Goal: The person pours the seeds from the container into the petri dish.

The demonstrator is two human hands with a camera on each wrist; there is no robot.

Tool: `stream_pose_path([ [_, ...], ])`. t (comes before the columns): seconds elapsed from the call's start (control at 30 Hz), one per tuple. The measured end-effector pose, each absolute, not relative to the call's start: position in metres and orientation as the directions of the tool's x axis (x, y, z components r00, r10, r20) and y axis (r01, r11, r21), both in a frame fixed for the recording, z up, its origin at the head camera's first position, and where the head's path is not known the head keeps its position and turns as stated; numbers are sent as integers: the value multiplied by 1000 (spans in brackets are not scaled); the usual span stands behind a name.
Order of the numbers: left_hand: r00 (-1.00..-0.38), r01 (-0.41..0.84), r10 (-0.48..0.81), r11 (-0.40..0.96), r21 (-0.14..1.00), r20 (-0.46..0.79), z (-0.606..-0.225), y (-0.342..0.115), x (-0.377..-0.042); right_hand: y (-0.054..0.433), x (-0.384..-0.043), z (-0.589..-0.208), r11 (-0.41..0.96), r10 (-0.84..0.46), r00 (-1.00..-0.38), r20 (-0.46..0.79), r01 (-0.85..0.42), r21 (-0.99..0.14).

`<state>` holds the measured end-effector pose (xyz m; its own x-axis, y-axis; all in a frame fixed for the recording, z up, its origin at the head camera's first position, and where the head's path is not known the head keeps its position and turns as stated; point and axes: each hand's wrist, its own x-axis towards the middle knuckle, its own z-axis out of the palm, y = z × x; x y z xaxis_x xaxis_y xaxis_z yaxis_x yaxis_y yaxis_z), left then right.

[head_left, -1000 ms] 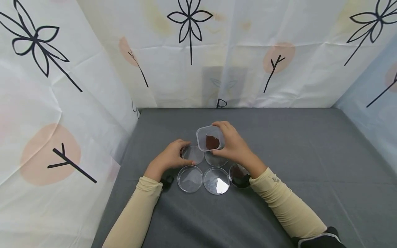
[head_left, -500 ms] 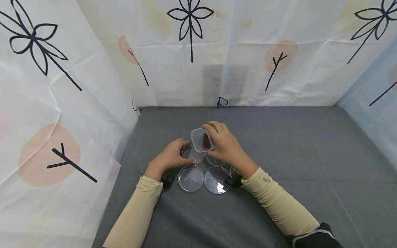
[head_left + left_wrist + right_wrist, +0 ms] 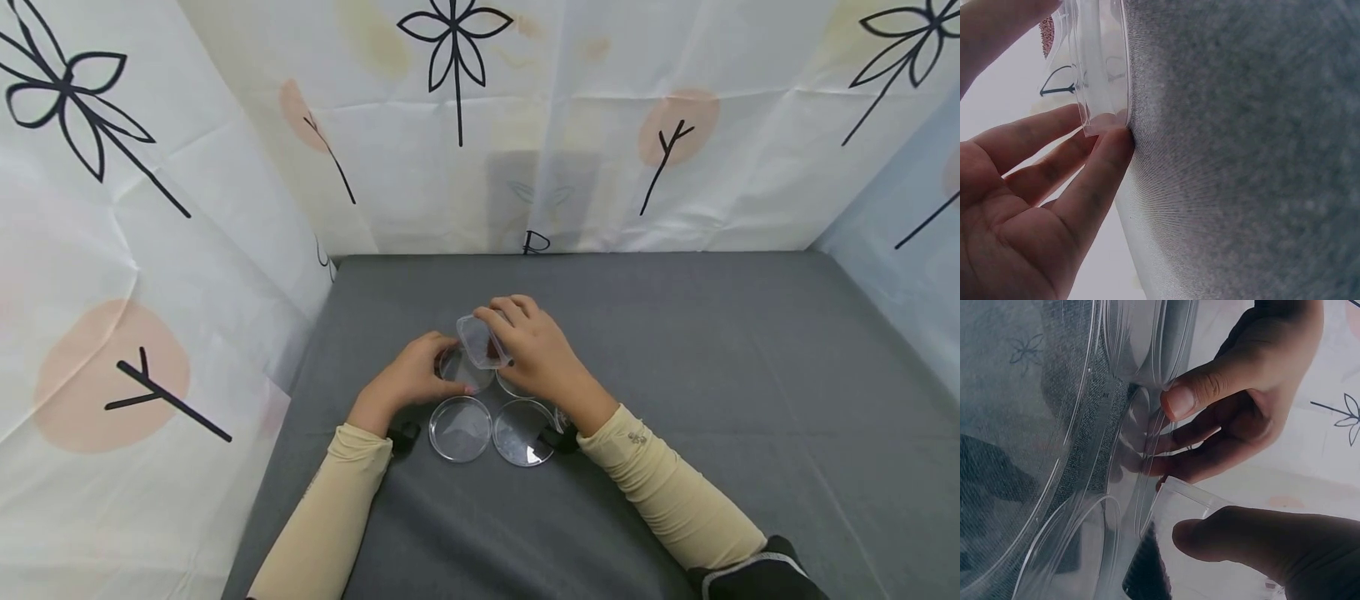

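My left hand (image 3: 408, 375) holds a clear round petri dish (image 3: 454, 375) by its sides, thumb near and fingers beyond. In the left wrist view, fingertips (image 3: 1116, 134) touch the dish's rim close to the grey cloth. Above that dish, my right hand (image 3: 543, 354) grips a clear plastic tub (image 3: 472, 340), its mouth tilted down to the left. Reddish-brown granules (image 3: 1147, 565) lie along the tub's lower side in the right wrist view. Whether any granules are in the dish cannot be made out.
Two clear petri dishes, one at left (image 3: 461, 429) and one in the middle (image 3: 517, 442), stand in the near row. Another dish (image 3: 512, 385) is partly behind the right hand. My right wrist mostly hides one more. Patterned white cloth (image 3: 585, 183) rises behind the grey tabletop (image 3: 712, 358).
My right hand has moved left with the tub, bringing it over the held dish and tipping it further. The right wrist now covers most of the near-right dish. My left hand stays on its dish.
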<state>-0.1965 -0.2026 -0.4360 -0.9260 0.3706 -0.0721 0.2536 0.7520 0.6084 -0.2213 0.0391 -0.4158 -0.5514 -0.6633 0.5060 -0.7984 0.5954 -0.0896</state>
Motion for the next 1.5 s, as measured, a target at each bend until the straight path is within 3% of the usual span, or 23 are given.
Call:
stream_pose_path([
  [0.33, -927, 256, 370, 744, 616, -61, -432, -201, -196, 34, -217, -416, 552, -690, -472, 549, -833, -23],
  [1.5, -926, 250, 373, 730, 636, -63, -436, -203, -195, 29, -211, -421, 566, -712, -456, 534, -823, 51],
])
